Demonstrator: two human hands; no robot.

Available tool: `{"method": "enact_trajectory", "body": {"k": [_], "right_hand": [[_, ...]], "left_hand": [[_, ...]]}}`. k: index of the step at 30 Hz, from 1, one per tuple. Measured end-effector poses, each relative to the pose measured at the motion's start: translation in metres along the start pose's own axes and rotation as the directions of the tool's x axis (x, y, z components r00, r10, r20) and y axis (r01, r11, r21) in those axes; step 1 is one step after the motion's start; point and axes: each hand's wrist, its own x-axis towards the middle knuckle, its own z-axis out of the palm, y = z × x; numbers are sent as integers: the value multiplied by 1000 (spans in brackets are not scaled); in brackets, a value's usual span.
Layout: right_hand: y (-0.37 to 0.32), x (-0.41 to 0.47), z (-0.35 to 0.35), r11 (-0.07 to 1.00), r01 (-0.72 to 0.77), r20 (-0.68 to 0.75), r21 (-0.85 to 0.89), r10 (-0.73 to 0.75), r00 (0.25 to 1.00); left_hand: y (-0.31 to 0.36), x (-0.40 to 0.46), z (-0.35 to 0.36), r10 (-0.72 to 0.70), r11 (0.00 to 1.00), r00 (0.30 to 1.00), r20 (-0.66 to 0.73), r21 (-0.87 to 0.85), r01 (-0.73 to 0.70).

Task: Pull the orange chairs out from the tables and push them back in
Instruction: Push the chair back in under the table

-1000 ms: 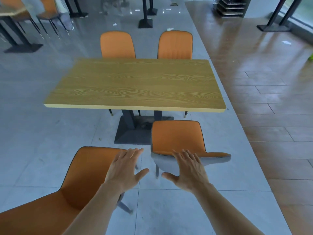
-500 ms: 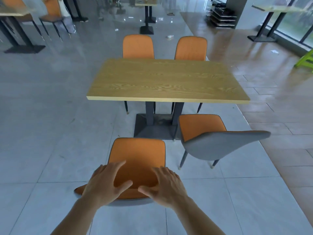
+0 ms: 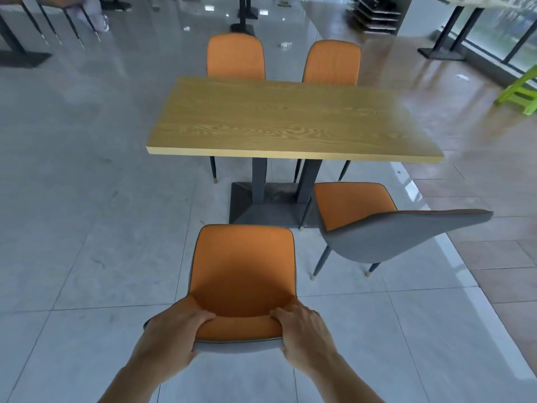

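Note:
An orange chair with a grey back (image 3: 242, 266) stands pulled out in front of the wooden table (image 3: 290, 120), facing it. My left hand (image 3: 174, 335) grips the left top edge of its backrest and my right hand (image 3: 302, 330) grips the right top edge. A second orange chair (image 3: 357, 207) stands to the right, pulled out and turned at an angle, its grey back (image 3: 406, 234) towards the right. Two more orange chairs (image 3: 236, 56) (image 3: 331, 64) are tucked in at the table's far side.
The table's dark pedestal base (image 3: 261, 205) lies just beyond the held chair. Other tables and chair legs (image 3: 52, 24) stand at the far left, table posts (image 3: 453, 33) at the far right, and a green stool (image 3: 520, 91) by the right edge. Grey tile floor surrounds me.
My hands went from hovering open near the two chairs to closing on the near chair's backrest. The view shifted so this chair is now centred below me.

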Motion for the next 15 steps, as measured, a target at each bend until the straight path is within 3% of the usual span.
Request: {"method": "enact_trajectory", "body": {"k": [5,15], "right_hand": [[9,35,-13,1000,-13,-104,18,15,994],[42,141,-56,1000,4,-164,19,-1,987]], "left_hand": [[-1,35,-8,-54,998,997,-48,41,56],[-18,140,-43,-75,993,992,-106,84,84]]}}
